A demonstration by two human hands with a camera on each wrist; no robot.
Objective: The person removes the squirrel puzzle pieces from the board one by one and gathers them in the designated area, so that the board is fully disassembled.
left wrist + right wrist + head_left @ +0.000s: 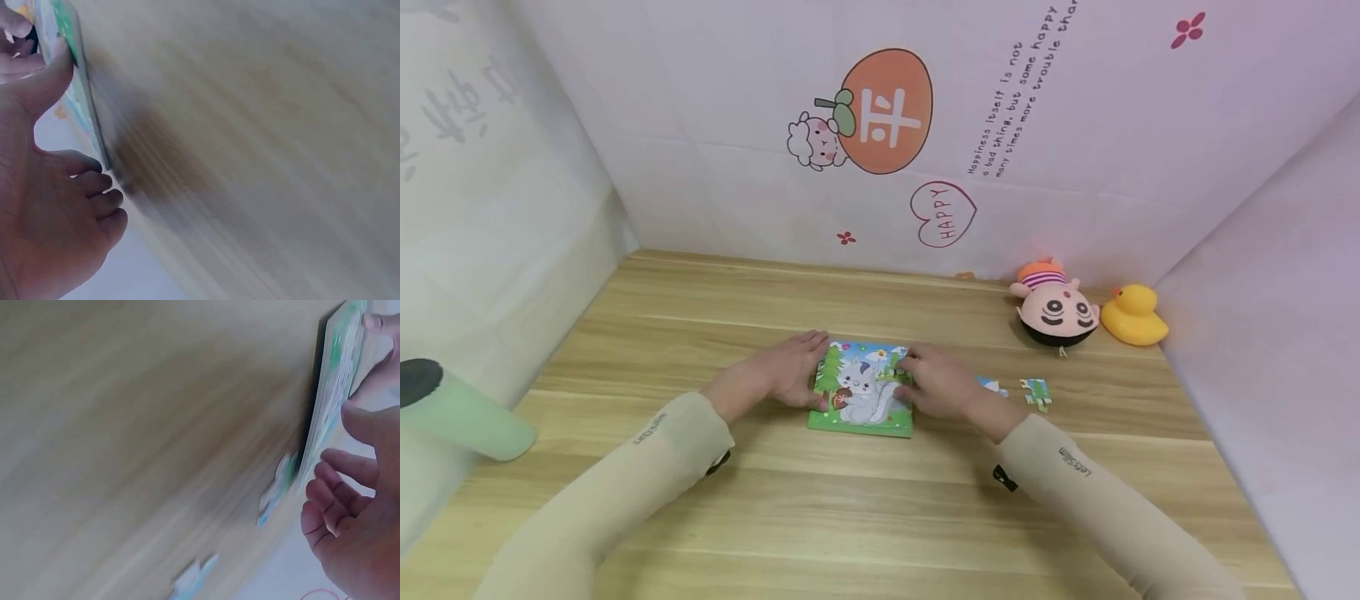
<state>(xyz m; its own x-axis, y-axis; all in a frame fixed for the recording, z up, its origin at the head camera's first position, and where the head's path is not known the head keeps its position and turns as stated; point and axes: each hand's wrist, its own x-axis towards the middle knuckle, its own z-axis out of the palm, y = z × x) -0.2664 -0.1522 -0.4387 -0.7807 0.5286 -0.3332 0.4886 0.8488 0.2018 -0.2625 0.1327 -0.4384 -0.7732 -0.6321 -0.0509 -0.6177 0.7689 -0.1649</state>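
Note:
A square jigsaw puzzle (861, 392) with a grey squirrel, a green tree and blue sky lies on the wooden table. My left hand (793, 371) rests along its left side, thumb laid over the lower left of the picture and the other fingers at the upper left edge. At the right side, my right hand (940, 382) touches the puzzle's upper right area, thumb on the picture. Its fingers bend loosely by the edge in the right wrist view. A small dark gap shows in the picture beside the right fingertips.
Right of the right hand lie loose puzzle pieces, a green and blue one (1037, 392) and a partly hidden blue and white one (992, 385). Farther back sit a plush doll (1054, 304) and a yellow rubber duck (1135, 315). A pale green cylinder (471, 412) stands at the left.

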